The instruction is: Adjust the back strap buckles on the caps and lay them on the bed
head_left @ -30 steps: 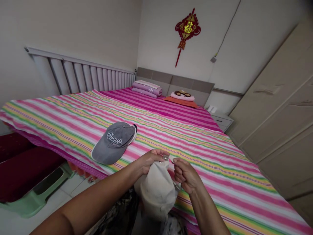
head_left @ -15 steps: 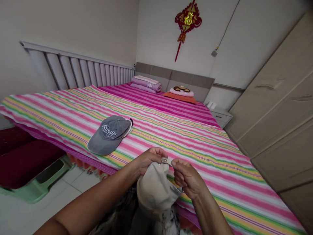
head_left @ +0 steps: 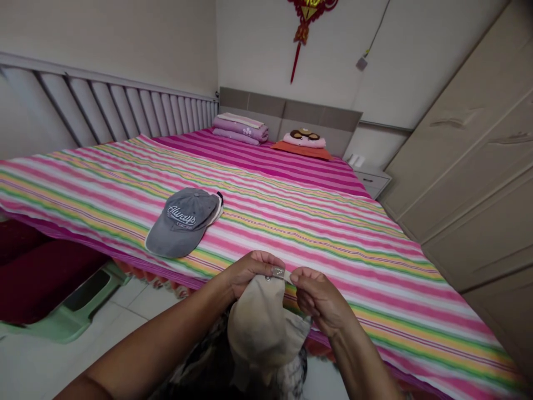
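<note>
A beige cap [head_left: 260, 322] hangs from both my hands at the near edge of the bed, its back opening facing up and to the right. My left hand [head_left: 252, 272] is closed on the cap at the metal buckle [head_left: 278, 272] of its rear strap. Thumb and fingers of my right hand [head_left: 316, 294] pinch the light strap [head_left: 289, 276] just right of the buckle. On the bed, ahead and to the left, lies a grey cap [head_left: 183, 222] with white lettering, its brim toward me.
A striped sheet [head_left: 333, 233] covers the bed. Folded purple bedding [head_left: 241, 129] and a pink folded item [head_left: 306, 141] lie by the headboard [head_left: 316, 114]. At left are a radiator [head_left: 125, 105] and a green stool [head_left: 79, 311]; a wardrobe [head_left: 458, 166] stands right.
The view has tilted down and shifted slightly right. Both hands keep their hold at the strap, where more of the metal buckle now shows. The grey cap has stayed put on the bed.
</note>
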`<state>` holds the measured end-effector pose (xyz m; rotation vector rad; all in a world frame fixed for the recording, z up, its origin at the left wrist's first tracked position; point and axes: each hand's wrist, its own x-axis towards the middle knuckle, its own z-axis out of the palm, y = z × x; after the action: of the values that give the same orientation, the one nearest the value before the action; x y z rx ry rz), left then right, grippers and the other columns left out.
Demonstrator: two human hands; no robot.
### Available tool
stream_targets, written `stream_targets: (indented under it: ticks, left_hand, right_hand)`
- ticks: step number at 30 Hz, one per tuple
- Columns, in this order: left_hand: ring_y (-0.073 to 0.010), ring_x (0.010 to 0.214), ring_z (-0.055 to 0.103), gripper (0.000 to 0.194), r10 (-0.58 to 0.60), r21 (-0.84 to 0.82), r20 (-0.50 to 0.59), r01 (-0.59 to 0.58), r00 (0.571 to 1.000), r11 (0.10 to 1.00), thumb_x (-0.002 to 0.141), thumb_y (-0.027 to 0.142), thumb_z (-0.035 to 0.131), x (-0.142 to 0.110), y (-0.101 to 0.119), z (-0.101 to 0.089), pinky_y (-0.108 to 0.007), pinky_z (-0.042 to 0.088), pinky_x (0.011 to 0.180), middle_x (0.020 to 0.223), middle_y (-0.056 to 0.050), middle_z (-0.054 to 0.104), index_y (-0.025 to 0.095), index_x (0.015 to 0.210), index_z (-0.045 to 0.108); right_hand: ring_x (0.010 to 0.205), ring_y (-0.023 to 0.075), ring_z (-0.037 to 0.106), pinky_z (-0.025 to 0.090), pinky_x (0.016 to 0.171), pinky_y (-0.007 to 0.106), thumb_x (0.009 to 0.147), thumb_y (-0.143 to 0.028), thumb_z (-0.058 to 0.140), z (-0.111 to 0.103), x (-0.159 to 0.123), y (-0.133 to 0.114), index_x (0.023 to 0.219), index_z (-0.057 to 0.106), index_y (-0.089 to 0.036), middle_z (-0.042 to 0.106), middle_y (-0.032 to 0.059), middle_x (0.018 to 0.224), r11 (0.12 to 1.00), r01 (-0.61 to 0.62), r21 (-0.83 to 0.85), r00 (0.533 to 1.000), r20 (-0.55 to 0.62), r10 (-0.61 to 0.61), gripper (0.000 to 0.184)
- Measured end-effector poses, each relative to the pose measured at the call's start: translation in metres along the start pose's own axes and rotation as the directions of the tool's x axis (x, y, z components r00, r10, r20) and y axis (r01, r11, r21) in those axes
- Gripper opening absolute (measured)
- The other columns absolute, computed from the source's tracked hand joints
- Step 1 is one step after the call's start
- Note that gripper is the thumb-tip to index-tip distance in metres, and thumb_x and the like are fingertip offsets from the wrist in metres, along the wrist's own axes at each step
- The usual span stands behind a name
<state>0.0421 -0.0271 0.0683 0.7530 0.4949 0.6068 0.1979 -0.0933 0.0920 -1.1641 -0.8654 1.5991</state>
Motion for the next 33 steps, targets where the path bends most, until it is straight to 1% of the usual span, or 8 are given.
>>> stream_targets:
  ticks: [5,8,12,18,23,27,30,33]
  left_hand:
    - [-0.009,0.042,0.054,0.027,-0.001,0.007,-0.036,0.001,0.999,1.0,0.044,0.016,0.077,-0.01,0.006,-0.004,-0.018,0.038,0.043,0.054,-0.004,0.063,0.009,0.069,0.067]
    - [-0.0102,0.042,0.055,0.031,0.018,0.021,-0.062,-0.017,0.998,1.0,0.042,0.018,0.079,-0.016,0.009,-0.006,-0.019,0.04,0.044,0.054,-0.004,0.064,0.009,0.069,0.067]
    - [-0.0104,0.045,0.056,0.033,0.052,0.07,-0.064,-0.047,0.997,0.996,0.042,0.019,0.079,-0.023,0.011,-0.005,-0.02,0.041,0.045,0.058,-0.005,0.065,0.008,0.07,0.067]
    - [-0.0098,0.044,0.055,0.028,0.061,0.129,-0.052,-0.053,0.997,0.99,0.045,0.02,0.077,-0.033,0.012,-0.001,-0.02,0.04,0.046,0.056,-0.004,0.064,0.009,0.068,0.067]
    - [-0.0104,0.047,0.056,0.025,0.061,0.142,-0.031,-0.055,0.998,0.988,0.047,0.019,0.076,-0.04,0.011,-0.004,-0.021,0.042,0.048,0.058,-0.004,0.065,0.009,0.068,0.067]
    - [-0.0092,0.045,0.055,0.025,0.062,0.118,-0.026,-0.059,0.998,0.991,0.047,0.019,0.076,-0.044,0.013,-0.006,-0.02,0.041,0.046,0.056,-0.003,0.063,0.009,0.067,0.066]
    - [-0.0071,0.043,0.052,0.025,0.129,0.087,0.012,-0.129,0.992,0.988,0.048,0.018,0.076,-0.046,0.014,-0.006,-0.018,0.039,0.045,0.055,-0.001,0.062,0.01,0.067,0.063]
    - [-0.005,0.041,0.049,0.021,0.183,0.083,0.03,-0.185,0.983,0.979,0.049,0.016,0.074,-0.046,0.015,-0.005,-0.015,0.035,0.042,0.052,0.002,0.059,0.011,0.065,0.06]
  right_hand:
    - [0.026,0.0013,0.015,0.008,0.031,0.018,0.064,-0.03,0.063,0.016,0.001,-0.002,0.056,0.051,-0.016,0.03,-0.012,0.027,0.998,-0.01,-0.057,1.0,0.002,0.01,0.02]
    - [0.028,0.0014,0.018,0.01,0.032,0.018,0.063,-0.028,0.061,0.023,0.001,-0.004,0.054,0.051,-0.016,0.03,-0.0114,0.03,0.989,0.023,-0.144,0.998,-0.047,-0.03,0.018]
    - [0.032,0.0015,0.019,0.01,0.034,0.018,0.061,-0.024,0.059,0.029,0.0,-0.004,0.051,0.049,-0.016,0.03,-0.0107,0.034,0.963,0.064,-0.261,0.992,-0.089,-0.09,0.016]
    - [0.035,0.0024,0.018,0.011,0.036,0.019,0.062,-0.024,0.057,0.036,-0.009,-0.005,0.051,0.048,-0.016,0.029,-0.01,0.037,0.942,0.092,-0.323,0.992,-0.056,-0.117,0.017]
    - [0.041,0.0037,0.02,0.015,0.04,0.019,0.064,-0.023,0.057,0.044,-0.015,-0.006,0.052,0.051,-0.015,0.031,-0.0081,0.044,0.887,0.138,-0.44,0.986,-0.024,-0.166,0.016]
    - [0.042,0.0041,0.02,0.016,0.04,0.02,0.065,-0.03,0.061,0.047,-0.015,-0.004,0.055,0.054,-0.014,0.032,-0.0076,0.045,0.888,0.156,-0.432,0.985,0.003,-0.171,0.02]
    - [0.041,0.0039,0.019,0.016,0.04,0.019,0.063,-0.033,0.065,0.047,-0.014,-0.002,0.058,0.056,-0.014,0.035,-0.0075,0.045,0.91,0.149,-0.387,0.988,0.012,-0.157,0.022]
    - [0.041,0.0038,0.019,0.016,0.039,0.019,0.062,-0.035,0.066,0.047,-0.013,0.0,0.059,0.056,-0.014,0.036,-0.0073,0.045,0.92,0.141,-0.365,0.988,-0.006,-0.154,0.023]
